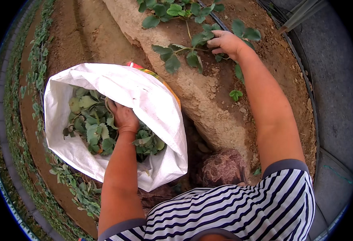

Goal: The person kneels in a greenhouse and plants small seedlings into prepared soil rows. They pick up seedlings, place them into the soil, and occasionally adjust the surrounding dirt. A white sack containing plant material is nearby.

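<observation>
A white woven plastic sack (152, 99) stands wide open at left, holding a heap of cut strawberry leaves (93, 129). My left hand (123, 116) is inside its mouth among the leaves; its fingertips are partly hidden, and whether it grips any is unclear. My right hand (226, 43) reaches over the raised soil bed to a strawberry plant (173, 60), its fingers at the leaves and stems. Leaves cover part of the fingertips, so a hold on a stem cannot be made out. A small green seedling (235, 95) grows in the soil below the right hand.
Another strawberry plant (176, 10) grows at the top beside a dark drip line (214, 16). A furrow lies left of the bed's crumbly edge (200, 114). More planted rows (37, 66) curve along the left. Grey paving (333, 90) borders the bed at right.
</observation>
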Demonstrator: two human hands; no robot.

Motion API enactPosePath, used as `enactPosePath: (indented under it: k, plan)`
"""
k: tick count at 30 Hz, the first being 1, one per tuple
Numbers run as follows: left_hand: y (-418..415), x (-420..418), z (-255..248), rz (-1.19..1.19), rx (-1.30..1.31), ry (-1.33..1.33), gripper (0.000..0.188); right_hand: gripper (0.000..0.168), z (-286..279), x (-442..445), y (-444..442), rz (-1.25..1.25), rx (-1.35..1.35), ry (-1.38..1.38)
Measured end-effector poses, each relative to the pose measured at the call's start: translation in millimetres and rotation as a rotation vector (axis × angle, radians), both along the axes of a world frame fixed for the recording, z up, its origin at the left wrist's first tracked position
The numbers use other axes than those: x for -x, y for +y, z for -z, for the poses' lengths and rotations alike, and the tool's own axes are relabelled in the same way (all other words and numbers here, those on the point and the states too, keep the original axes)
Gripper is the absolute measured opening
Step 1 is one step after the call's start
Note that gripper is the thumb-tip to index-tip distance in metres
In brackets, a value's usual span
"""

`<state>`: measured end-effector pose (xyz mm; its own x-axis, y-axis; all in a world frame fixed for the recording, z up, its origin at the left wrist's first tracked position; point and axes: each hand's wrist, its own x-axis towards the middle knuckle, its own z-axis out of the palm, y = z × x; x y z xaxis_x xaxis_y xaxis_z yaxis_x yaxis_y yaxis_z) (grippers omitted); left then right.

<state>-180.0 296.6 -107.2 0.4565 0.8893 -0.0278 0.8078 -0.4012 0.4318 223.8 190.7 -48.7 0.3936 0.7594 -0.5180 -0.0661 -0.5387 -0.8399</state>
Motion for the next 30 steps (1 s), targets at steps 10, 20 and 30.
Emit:
enactPosePath:
  k: [10, 20, 30]
  plan:
    - [-2.2, -1.0, -2.2, 0.022, -0.109, 0.046, 0.052, 0.024, 8.0, 13.7, -48.0, 0.224, -0.225, -0.028]
    - [0.6, 1.8, -4.5, 0.033, 0.054, -0.081, 0.057, 0.027, 28.1, 33.5, -32.5, -0.082, 0.420, -1.052]
    - [18.1, 22.8, 32.0, 0.148, -0.055, -0.031, 0.072, 0.022, 44.9, 49.9, -17.1, -0.031, 0.490, -0.971]
